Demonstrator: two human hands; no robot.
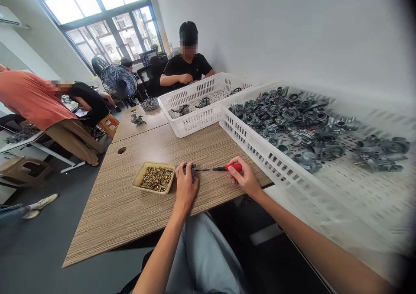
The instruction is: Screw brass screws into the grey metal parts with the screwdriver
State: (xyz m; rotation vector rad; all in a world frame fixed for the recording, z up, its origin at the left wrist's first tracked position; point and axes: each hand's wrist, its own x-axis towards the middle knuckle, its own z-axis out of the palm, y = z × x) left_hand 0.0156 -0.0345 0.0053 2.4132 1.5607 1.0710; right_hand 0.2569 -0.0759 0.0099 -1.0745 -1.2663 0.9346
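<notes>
On the wooden table [130,211], my left hand [186,183] is closed around a small dark metal part [193,167], probably a carburetor body, mostly hidden by the fingers. My right hand [244,177] grips a screwdriver [232,167] by its red handle. The screwdriver's thin shaft lies level and points left, its tip at the metal part. Just left of my left hand stands a shallow cream tray [134,182] filled with small brass pieces [157,179].
A white crate [250,144] at right holds many grey metal parts [292,108]. Behind it, another white crate [198,123] holds a few. A co-worker [186,66] sits beyond. A metal part [138,119] lies farther back, near a fan [120,82]. Other people are at left.
</notes>
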